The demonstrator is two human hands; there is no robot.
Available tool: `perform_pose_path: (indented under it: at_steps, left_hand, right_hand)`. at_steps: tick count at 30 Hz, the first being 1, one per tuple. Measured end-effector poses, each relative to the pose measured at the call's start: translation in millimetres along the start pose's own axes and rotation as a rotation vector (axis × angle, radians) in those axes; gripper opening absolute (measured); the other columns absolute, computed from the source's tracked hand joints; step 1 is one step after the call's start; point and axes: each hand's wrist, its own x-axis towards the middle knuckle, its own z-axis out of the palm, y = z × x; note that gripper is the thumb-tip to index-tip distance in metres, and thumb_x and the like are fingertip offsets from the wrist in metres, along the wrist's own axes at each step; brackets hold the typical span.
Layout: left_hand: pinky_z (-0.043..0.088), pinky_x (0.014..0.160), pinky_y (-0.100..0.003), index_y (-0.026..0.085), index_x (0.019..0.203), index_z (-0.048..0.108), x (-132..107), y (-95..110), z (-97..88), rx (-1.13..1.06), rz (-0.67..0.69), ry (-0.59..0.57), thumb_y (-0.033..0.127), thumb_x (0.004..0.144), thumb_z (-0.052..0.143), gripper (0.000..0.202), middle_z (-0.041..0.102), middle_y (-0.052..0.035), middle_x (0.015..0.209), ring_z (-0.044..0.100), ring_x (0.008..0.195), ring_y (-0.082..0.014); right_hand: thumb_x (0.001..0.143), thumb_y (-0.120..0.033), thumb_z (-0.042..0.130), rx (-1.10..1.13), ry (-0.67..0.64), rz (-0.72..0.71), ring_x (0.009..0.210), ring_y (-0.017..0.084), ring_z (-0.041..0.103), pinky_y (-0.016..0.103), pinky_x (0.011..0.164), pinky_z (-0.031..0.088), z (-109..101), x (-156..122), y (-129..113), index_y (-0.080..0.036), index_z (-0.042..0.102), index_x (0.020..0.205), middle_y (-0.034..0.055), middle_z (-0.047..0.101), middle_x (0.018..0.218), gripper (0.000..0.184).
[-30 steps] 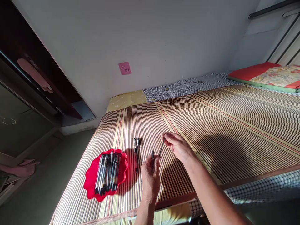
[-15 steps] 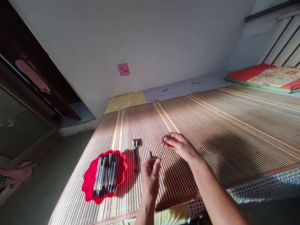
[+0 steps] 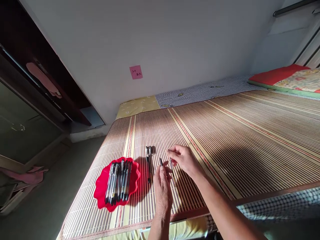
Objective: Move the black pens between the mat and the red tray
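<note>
At lower centre, pinching a dark pen piece (image 3: 161, 162) in the left hand (image 3: 163, 188) and, close beside, a slim rod (image 3: 171, 163) in the right hand (image 3: 184, 160). Seemingly midway, with both pieces apart; unclear as to the remainder. Leftward, past loose pens (image 3: 148, 166), to more in a red dish (image 3: 100, 190).

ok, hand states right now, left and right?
Left hand: closed, holding a dark pen piece, its end poking up.
Right hand: closed, pinching a thin rod by its upper end.
</note>
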Motion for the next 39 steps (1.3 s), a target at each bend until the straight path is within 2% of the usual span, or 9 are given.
perform_pose_path:
  at_steps: [2,4,8,12,18,24,29,35,39]
  left_hand:
    - [0.046,0.066,-0.027,0.017,0.087,0.068,0.9,-1.7,-3.3,0.074,0.038,0.027,0.062,0.094,0.057,0.047,0.062,-0.0034,0.075,0.056,0.070,-0.0174]
    - [0.048,0.071,-0.028,0.017,0.085,0.068,0.8,-0.7,-6.3,0.128,0.073,0.030,0.054,0.096,0.056,0.040,0.065,-0.0048,0.076,0.061,0.074,-0.0198]
    - [0.050,0.076,-0.030,0.016,0.101,0.072,-1.5,4.7,-14.8,0.200,0.113,-0.008,0.041,0.099,0.050,0.033,0.072,-0.0085,0.088,0.066,0.081,-0.0219]
    - [0.051,0.081,-0.035,0.016,0.119,0.069,-2.4,3.7,-28.2,0.435,0.189,0.130,0.028,0.095,0.054,0.031,0.072,-0.0090,0.094,0.066,0.083,-0.0235]
    - [0.050,0.094,-0.049,0.018,0.113,0.069,2.1,-4.3,-46.9,0.828,0.436,0.277,0.022,0.096,0.054,0.023,0.068,-0.0135,0.109,0.062,0.105,-0.0321]
    - [0.047,0.111,-0.051,0.019,0.127,0.067,8.8,-13.8,-53.4,0.942,0.474,0.216,0.012,0.098,0.048,0.036,0.062,-0.0143,0.136,0.054,0.131,-0.0320]
    - [0.044,0.117,-0.051,0.020,0.130,0.070,12.1,-29.9,-54.0,0.940,0.438,0.139,0.012,0.099,0.045,0.040,0.062,-0.0134,0.143,0.052,0.139,-0.0306]
    - [0.043,0.119,-0.053,0.015,0.130,0.071,12.4,-38.0,-54.5,0.943,0.417,0.082,0.014,0.101,0.044,0.040,0.059,-0.0179,0.147,0.049,0.143,-0.0326]
    - [0.044,0.119,-0.054,0.017,0.129,0.072,12.8,-36.3,-54.4,0.960,0.424,0.079,0.013,0.099,0.046,0.040,0.057,-0.0178,0.149,0.048,0.144,-0.0336]
  right_hand:
    - [0.067,-0.050,0.090,-0.029,-0.108,0.076,0.053,0.013,0.061,0.026,0.044,0.054,10.5,-4.6,2.9,-0.017,0.073,0.077,0.0026,0.070,0.071,0.038]
    - [0.065,-0.044,0.091,-0.027,-0.127,0.147,0.052,0.013,0.061,0.026,0.044,0.054,21.1,-8.0,5.9,-0.019,0.070,0.076,0.0004,0.068,0.068,0.035]
    - [0.065,-0.037,0.089,-0.038,-0.113,0.194,0.048,0.013,0.060,0.025,0.044,0.051,35.0,-7.0,14.6,-0.020,0.065,0.070,-0.0024,0.064,0.060,0.030]
    - [0.069,-0.032,0.082,-0.104,-0.072,0.165,0.048,0.013,0.059,0.023,0.043,0.047,40.4,2.9,28.0,-0.019,0.066,0.070,-0.0025,0.064,0.057,0.021]
    - [0.071,-0.029,0.076,-0.211,0.020,0.158,0.048,0.014,0.059,0.024,0.045,0.047,48.6,19.4,46.0,-0.020,0.064,0.070,-0.0020,0.065,0.058,0.015]
    - [0.077,-0.028,0.072,-0.396,0.050,0.053,0.057,0.018,0.066,0.027,0.053,0.049,56.5,28.1,62.3,-0.019,0.065,0.071,0.0022,0.069,0.063,0.013]
    - [0.078,-0.020,0.070,-0.553,0.055,-0.022,0.072,0.021,0.071,0.030,0.067,0.054,51.2,28.2,69.3,-0.018,0.069,0.080,0.0059,0.074,0.076,0.002]
    - [0.077,-0.011,0.067,-0.625,-0.119,-0.019,0.073,0.020,0.069,0.029,0.069,0.052,36.3,15.3,65.6,-0.014,0.074,0.101,0.0041,0.073,0.080,0.025]
    - [0.077,-0.004,0.065,-0.738,-0.193,-0.022,0.077,0.020,0.069,0.028,0.071,0.051,35.5,10.2,64.4,-0.015,0.074,0.103,0.0059,0.073,0.086,0.030]
